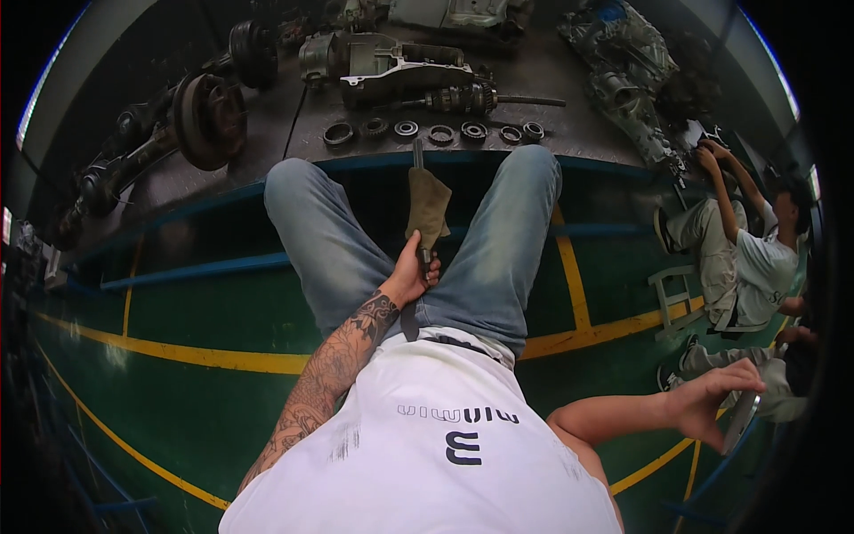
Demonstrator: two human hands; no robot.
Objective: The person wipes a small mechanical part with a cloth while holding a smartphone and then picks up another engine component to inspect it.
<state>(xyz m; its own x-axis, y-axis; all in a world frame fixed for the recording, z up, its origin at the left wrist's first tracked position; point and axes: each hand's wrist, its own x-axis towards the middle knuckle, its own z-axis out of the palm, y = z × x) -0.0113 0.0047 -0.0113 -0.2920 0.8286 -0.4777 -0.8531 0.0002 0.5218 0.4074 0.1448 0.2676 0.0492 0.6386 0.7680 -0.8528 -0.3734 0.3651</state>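
Observation:
Between my knees my left hand (414, 272) is closed around the lower end of a dark metal shaft (418, 153), which stands nearly upright. A brown cloth (428, 203) wraps the middle of the shaft and hides it there. The shaft's bare top end reaches up to the edge of the workbench (267, 153). Out to my right side, my right hand (712, 399) grips a thin, flat grey object (741, 422) between thumb and fingers. It is seen nearly edge-on, and its kind does not show.
Several bearings and gear rings (440, 134) line the bench's front. Behind them lie a gear shaft (463, 99) and an opened transmission housing (382, 76). An axle with a brake drum (209, 122) is left, a gearbox (623, 80) right. Another person (756, 254) sits at the right on a stool.

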